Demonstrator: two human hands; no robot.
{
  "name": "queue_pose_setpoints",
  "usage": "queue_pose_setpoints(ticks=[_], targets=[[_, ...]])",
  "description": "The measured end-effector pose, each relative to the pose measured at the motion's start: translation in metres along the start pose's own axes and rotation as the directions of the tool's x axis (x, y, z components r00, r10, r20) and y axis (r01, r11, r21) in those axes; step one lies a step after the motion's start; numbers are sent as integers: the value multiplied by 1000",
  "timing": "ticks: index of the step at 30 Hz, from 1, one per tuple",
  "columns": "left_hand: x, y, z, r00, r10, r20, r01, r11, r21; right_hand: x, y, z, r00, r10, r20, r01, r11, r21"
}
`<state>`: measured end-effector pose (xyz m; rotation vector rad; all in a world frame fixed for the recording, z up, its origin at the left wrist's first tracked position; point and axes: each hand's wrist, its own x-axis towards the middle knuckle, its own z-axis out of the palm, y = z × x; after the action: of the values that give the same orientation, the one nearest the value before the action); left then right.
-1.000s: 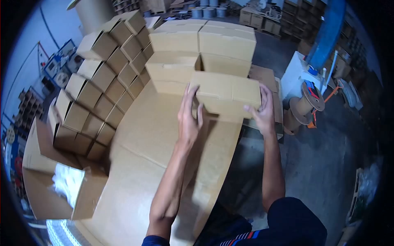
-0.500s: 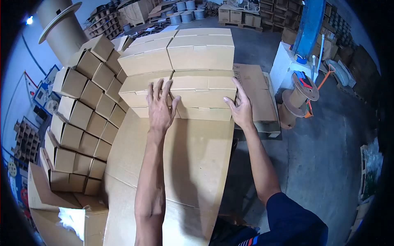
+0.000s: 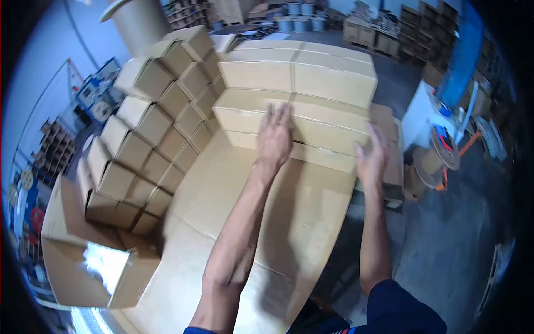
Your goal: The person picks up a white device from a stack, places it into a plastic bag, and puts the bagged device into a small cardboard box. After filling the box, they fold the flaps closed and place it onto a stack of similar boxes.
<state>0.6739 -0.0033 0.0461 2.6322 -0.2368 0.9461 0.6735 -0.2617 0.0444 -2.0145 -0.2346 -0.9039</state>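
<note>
Head view shows left hand [image 3: 274,140] and right hand [image 3: 373,157], both open, against a box [image 3: 327,132].

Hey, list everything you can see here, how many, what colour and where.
closed boxes: at least six, tan, stacked ahead
side boxes: many, tan, stacked left
cardboard sheet: one, tan, underneath the work
open carton: one, tan, lower left
plastic: count unclear, whitish, in that carton
large spool: one, beige, upper left
reels: several, grey-blue, background
flat cardboard: count unclear, brown, behind right hand
post: one, blue, upper right
smaller spool: one, brown, right
left hand: one, bare, at box fronts
right hand: one, bare, at box end
</note>
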Motion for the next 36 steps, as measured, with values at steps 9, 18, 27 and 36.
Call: queue_pose_setpoints(ticks=[9,18,27,36], targets=[[26,-84,-202,902,43,-431,71,967,244,2,-201,98,730,-556,398,293,780,552],[76,-202,-309,796,-537,-279,552,834,-31,55,-374,272,771,-474,426,302,861,410],[78,-234,-321,603,-793,-90,614,534,-581,53,-395,324,841,-506,193,372,799,473],[66,-192,-398,803,-596,18,265,330,-906,34,-436,205,750,-626,-214,608,524,597]])
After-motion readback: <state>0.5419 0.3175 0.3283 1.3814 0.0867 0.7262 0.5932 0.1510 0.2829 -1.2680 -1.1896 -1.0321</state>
